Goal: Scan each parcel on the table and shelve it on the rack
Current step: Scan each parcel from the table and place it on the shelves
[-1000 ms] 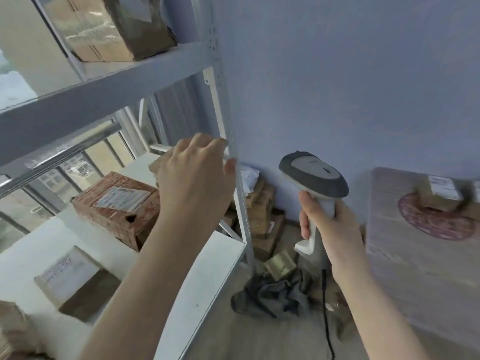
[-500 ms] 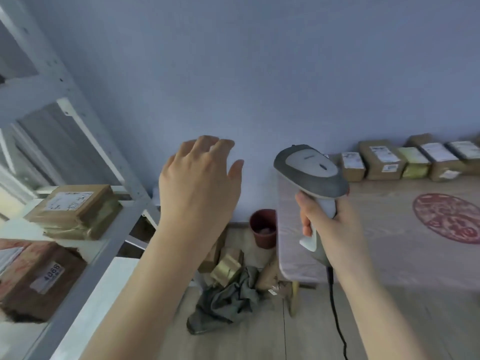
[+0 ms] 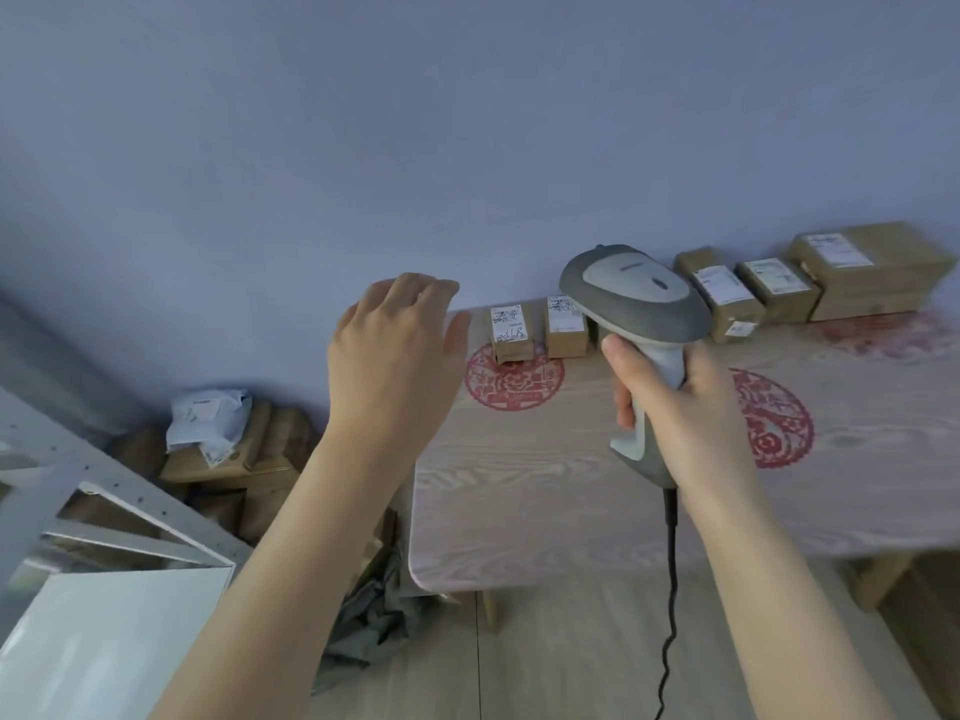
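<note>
Scanner in the right hand [image 3: 680, 413], left hand [image 3: 395, 356] empty above the table's end.

The right hand's fingers wrap tight round the handle of the grey barcode scanner [image 3: 634, 298], and its black cable [image 3: 670, 589] hangs down. The left hand hovers with fingers relaxed and slightly apart, gripping nothing. At least 5 labelled cardboard parcels [image 3: 511, 332] stand in a row along the wooden table's [image 3: 519, 485] far edge by the wall. The white rack [image 3: 104, 485] sits at the lower left.
</note>
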